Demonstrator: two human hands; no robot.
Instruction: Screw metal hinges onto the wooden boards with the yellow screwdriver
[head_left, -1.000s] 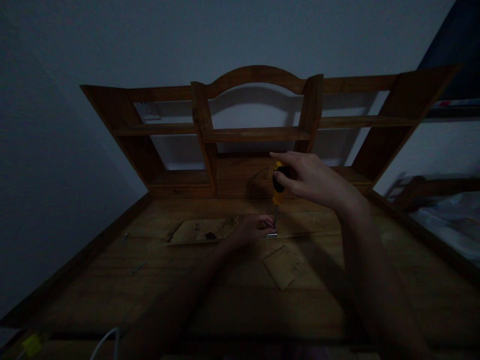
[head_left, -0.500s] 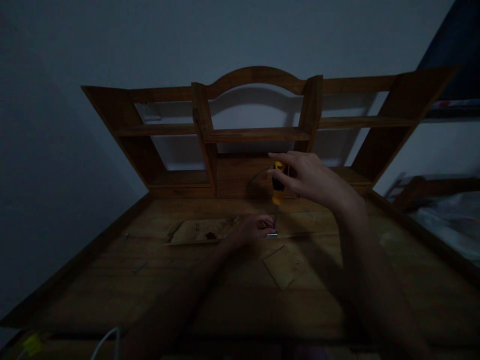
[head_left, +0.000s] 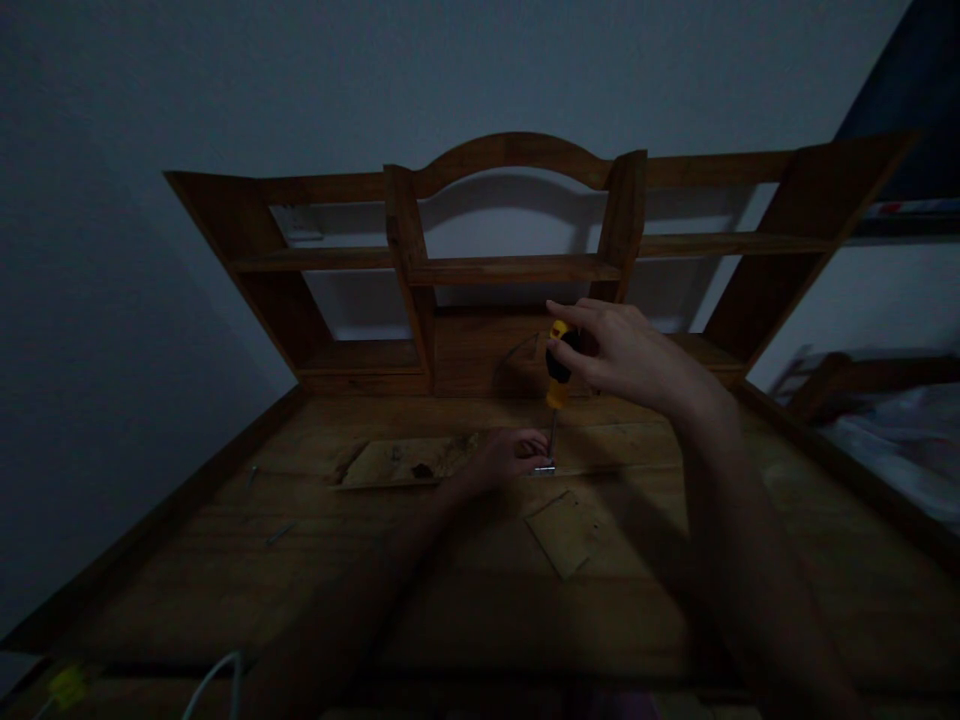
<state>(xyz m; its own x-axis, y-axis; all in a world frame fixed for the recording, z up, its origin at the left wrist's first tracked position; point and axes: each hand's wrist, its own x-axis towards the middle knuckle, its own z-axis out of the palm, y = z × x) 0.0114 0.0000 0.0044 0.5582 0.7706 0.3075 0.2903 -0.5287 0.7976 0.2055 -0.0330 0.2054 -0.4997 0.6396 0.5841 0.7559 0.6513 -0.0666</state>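
Observation:
My right hand [head_left: 619,350] is closed around the handle of a yellow and black screwdriver [head_left: 557,385]. The screwdriver stands nearly upright, its shaft pointing down to a small shiny metal piece [head_left: 545,469] on the wood. Beside the shaft's lower end, my left hand [head_left: 510,455] has its fingers curled at the metal piece, seemingly steadying it; the exact contact is too dark to make out. Under the left hand lies a thin wooden board [head_left: 397,462] with a dark, ragged hole and a rough left end.
All this lies on a wooden desktop [head_left: 465,600]. A square wood scrap [head_left: 564,535] lies nearer me. Two thin metal pieces, likely screws, rest left: one far [head_left: 253,474], one nearer [head_left: 280,534]. Wooden shelves [head_left: 517,268] rise behind. A white cable [head_left: 214,680] crosses the lower left.
The top of the screwdriver and my right hand have shifted slightly to the right. My left hand and the metal piece look the same.

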